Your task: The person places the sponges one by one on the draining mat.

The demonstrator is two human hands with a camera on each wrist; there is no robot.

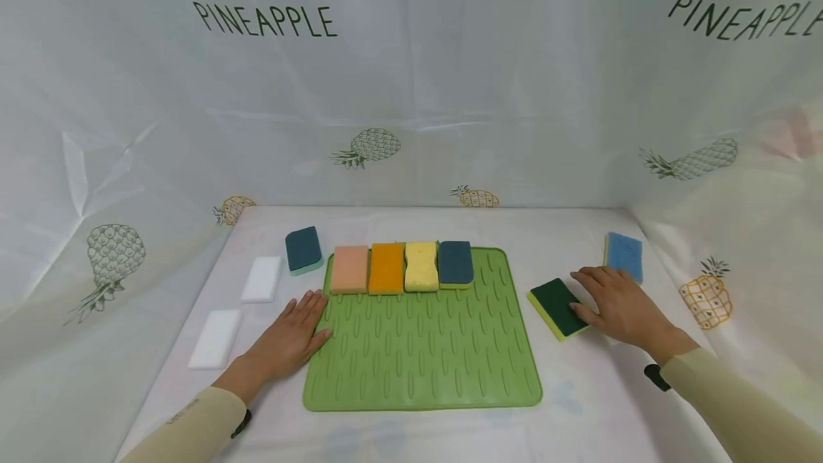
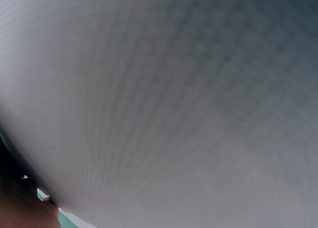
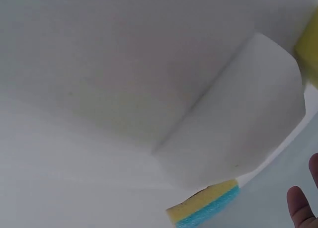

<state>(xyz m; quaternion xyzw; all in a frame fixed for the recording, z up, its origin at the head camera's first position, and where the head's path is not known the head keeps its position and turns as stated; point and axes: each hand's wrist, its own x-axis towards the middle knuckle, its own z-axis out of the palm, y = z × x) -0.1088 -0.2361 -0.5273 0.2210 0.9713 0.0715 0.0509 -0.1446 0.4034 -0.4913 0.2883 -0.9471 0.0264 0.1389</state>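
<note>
My left hand (image 1: 292, 334) rests with its fingers extended at the left edge of a green ridged mat (image 1: 424, 356). On the mat's back part stand a pink sponge (image 1: 350, 270), an orange sponge (image 1: 386, 269), a yellow notched sponge (image 1: 421, 266) and a dark blue sponge (image 1: 455, 263) in a row. My right hand (image 1: 620, 306) is over the right side, fingers spread and relaxed. Its thumb is by a dark green and yellow scouring sponge (image 1: 558, 308); contact is unclear. A white block (image 3: 238, 114) lies below this hand, mostly hidden in the head view.
A blue-topped sponge (image 1: 624, 256) lies beyond the right hand. Two white blocks, one farther back (image 1: 261, 279) and one nearer (image 1: 216, 339), lie left of the mat. A dark teal sponge (image 1: 303, 250) sits off its back left corner. A pineapple-print sheet (image 1: 411, 91) hangs behind.
</note>
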